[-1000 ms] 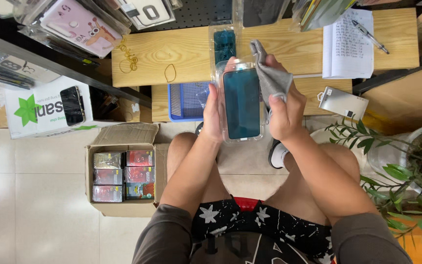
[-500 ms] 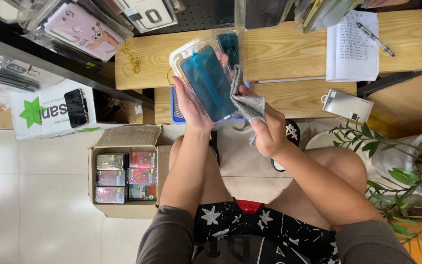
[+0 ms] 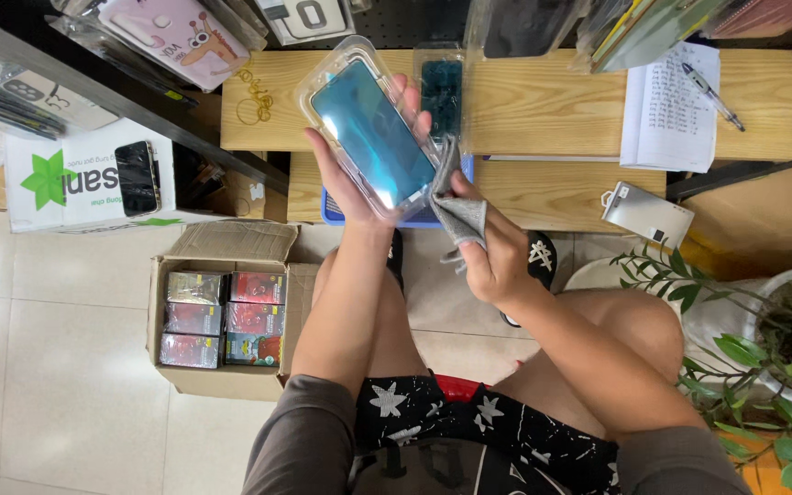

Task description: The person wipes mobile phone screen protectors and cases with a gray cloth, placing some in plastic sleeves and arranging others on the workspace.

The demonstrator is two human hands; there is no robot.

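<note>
Glossy rectangular phone case (image 3: 373,128) in left hand (image 3: 350,188); right hand (image 3: 497,257) pinches soft grey cloth (image 3: 456,206).

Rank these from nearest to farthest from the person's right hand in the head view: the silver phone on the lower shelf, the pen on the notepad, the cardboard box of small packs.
From the right hand:
1. Silver phone, just to its right on the lower shelf.
2. Cardboard box, on the floor to the left.
3. Pen, far upper right on the notepad.
</note>
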